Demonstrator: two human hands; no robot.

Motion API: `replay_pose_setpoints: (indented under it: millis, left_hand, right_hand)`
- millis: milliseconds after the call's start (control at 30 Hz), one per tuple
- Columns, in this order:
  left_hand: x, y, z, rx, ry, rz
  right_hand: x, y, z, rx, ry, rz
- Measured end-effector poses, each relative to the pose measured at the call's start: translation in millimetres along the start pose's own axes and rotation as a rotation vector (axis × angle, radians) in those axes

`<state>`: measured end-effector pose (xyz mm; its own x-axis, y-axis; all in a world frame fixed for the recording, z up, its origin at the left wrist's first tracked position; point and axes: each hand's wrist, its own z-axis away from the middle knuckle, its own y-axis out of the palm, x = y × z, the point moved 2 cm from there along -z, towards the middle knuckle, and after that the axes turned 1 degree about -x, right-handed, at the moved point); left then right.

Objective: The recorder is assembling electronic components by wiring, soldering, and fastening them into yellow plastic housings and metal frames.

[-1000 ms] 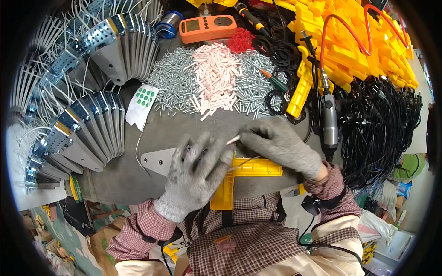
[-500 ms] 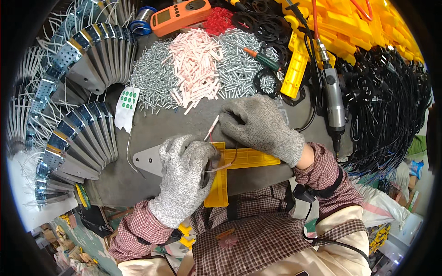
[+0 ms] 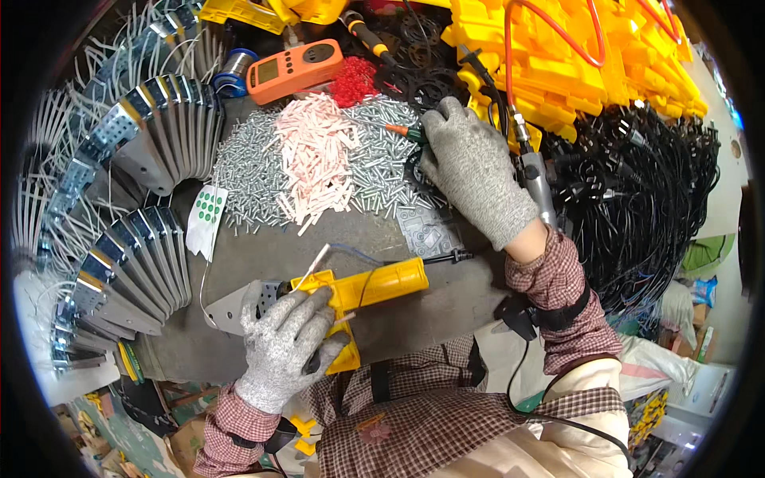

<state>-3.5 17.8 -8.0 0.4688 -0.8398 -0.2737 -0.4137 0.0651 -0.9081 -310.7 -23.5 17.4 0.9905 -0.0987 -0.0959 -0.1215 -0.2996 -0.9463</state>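
My left hand point(image 3: 287, 342), in a grey knit glove, is closed on a yellow plastic housing point(image 3: 390, 283) near the table's front edge. A grey metal plate point(image 3: 227, 311) sticks out to the left from under that hand. From the housing rises a thin wire with a white sleeve point(image 3: 317, 259), and a bluish wire point(image 3: 355, 253) runs rightward from it. My right hand point(image 3: 478, 175), gloved too, reaches to the back right, its fingers curled around the green handle of a screwdriver point(image 3: 398, 130). The hand hides most of that handle.
Silver screws point(image 3: 255, 167) and pale pink sleeves point(image 3: 315, 159) lie in piles behind the housing. An orange meter point(image 3: 295, 72) and solder spool point(image 3: 235, 72) stand at the back. Metal brackets point(image 3: 159, 263) line the left; yellow parts point(image 3: 550, 64), black cables point(image 3: 645, 207) and a power driver point(image 3: 538, 183) fill the right.
My right hand has left the sleeved wire and moved back and right to the screwdriver. My left hand stays at the housing, its fingers now lying over it. The view has shifted slightly.
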Motion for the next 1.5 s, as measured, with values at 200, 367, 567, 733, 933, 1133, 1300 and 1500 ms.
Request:
replay_pose_setpoints:
  millis: [200,367,567,733,933,1133,1300,1500]
  left_hand:
    - [-3.7,17.2,-4.1,-0.031,-0.024,0.035]
    - [-4.1,13.7,1.8,-0.097,0.013,-0.011]
    - [-4.9,17.7,6.5,-0.133,0.028,0.076]
    - [-3.7,17.3,4.1,-0.120,0.035,0.032]
    - [-4.4,17.8,2.9,-0.100,0.027,0.072]
    - [6.6,-9.9,-14.6,-0.390,-0.133,0.361]
    - [-32.0,-61.3,-128.9,-0.314,0.149,0.073]
    - [-48.5,-95.8,-149.1,-0.262,0.162,-0.063]
  right_hand:
    - [14.3,-113.6,24.0,-0.015,0.067,-0.582]
    - [64.1,-77.2,32.1,0.237,-0.262,-0.717]
    - [76.9,-52.3,64.8,0.007,0.027,-1.272]
    - [81.6,-38.2,60.7,0.213,-0.131,-1.168]
    - [80.6,-34.1,61.3,0.179,-0.246,-1.186]
    - [87.3,-35.6,53.2,0.345,-0.416,-1.000]
    - [89.1,-43.5,46.5,0.183,-0.439,-0.900]
    - [67.0,45.3,79.8,0.372,-0.490,-1.001]
